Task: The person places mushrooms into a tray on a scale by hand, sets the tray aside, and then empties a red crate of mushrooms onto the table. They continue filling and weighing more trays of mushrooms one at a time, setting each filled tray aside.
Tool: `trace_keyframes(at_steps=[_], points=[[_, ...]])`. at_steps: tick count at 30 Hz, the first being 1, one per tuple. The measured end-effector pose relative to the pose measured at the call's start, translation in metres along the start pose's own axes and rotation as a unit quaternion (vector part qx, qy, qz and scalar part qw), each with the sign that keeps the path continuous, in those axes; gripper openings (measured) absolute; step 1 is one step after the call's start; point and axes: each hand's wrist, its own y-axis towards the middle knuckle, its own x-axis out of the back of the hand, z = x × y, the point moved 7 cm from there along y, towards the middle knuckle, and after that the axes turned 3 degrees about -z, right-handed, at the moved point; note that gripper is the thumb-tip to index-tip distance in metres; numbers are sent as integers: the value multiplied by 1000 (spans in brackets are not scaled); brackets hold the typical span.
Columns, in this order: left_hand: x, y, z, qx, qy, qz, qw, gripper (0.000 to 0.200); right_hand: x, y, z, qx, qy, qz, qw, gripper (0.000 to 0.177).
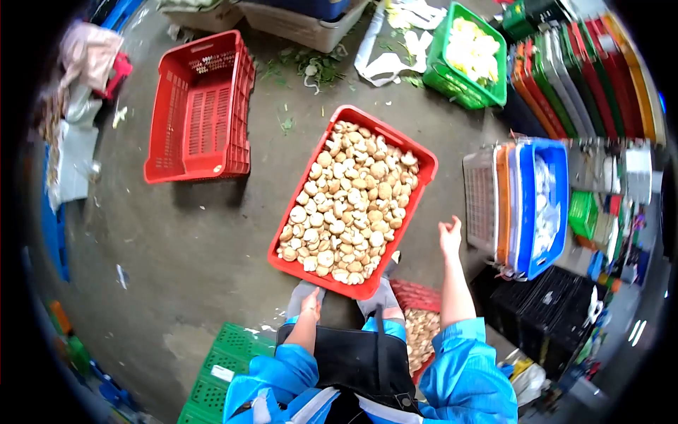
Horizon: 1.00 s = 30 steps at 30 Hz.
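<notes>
A red crate point(418, 192) full of pale brown mushrooms point(349, 201) lies in front of my legs. My left hand point(311, 304) hangs low by my left knee, just below the near edge of this crate; its fingers point away from me and are mostly hidden. Out to the right of the crate, my right hand point(450, 237) is held in the air, fingers loosely bent and apart, with nothing in them. Beside my right leg stands another red crate point(417, 293), partly covered by my arm, with more mushrooms inside.
An empty red crate point(200, 116) stands at the upper left. Green leaf scraps point(314, 67) litter the floor behind. At the upper right is a green crate point(438, 67) of pale yellow produce. Stacked baskets point(487, 205) are on the right; green crates point(229, 357) lie at lower left.
</notes>
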Motion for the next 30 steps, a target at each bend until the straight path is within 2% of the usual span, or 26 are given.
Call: trace_keyframes(at_steps=[2, 3, 4, 6, 7, 8, 10, 12, 14, 15, 16, 18, 22, 24, 25, 30], points=[[-16, 27, 16, 10, -71, 91, 993, 28, -35, 46, 53, 41, -64, 45, 996, 57], [-20, 47, 29, 33, -65, 84, 994, 33, -56, 67, 73, 75, -112, 74, 988, 60], [-30, 61, 36, 54, -58, 78, 994, 40, -81, 85, 91, 120, -69, 90, 986, 62], [-50, 71, 39, 26, -115, 67, 991, 44, -132, 127, 113, 212, -73, 116, 968, 62], [-57, 57, 26, -25, -165, 55, 984, 47, -150, 135, 129, 237, -139, 116, 955, 62], [-65, 46, 7, -122, -312, -3, 942, 29, -169, 143, 148, 263, -201, 113, 937, 61], [-75, 35, -5, -199, -338, -38, 919, 33, -207, 173, 155, 313, -251, 106, 910, 62], [-82, 71, 23, -139, -406, -15, 903, 32, -241, 201, 147, 288, -286, 103, 908, 63], [-81, 62, 17, -167, -386, -37, 907, 27, -255, 203, 158, 237, -271, 181, 915, 61], [-83, 69, 23, -168, -394, -37, 903, 28, -262, 208, 160, 271, -241, 192, 912, 64], [-83, 70, 23, -170, -404, -38, 898, 32, -266, 213, 159, 252, -242, 213, 912, 68], [-89, 66, 15, -146, -440, 18, 886, 41, -277, 219, 143, 80, -250, 390, 883, 75], [-88, 65, 11, -140, -372, 11, 918, 42, -262, 208, 155, 217, -319, 283, 878, 80], [-79, 59, 6, -149, -369, -1, 918, 42, -235, 206, 152, 172, -325, 307, 878, 77], [-76, 53, 3, -137, -364, 24, 921, 42, -210, 203, 154, 151, -317, 299, 888, 76], [-43, -30, -34, -134, -311, 107, 935, 39, -30, 187, 188, 93, -309, 227, 919, 72]])
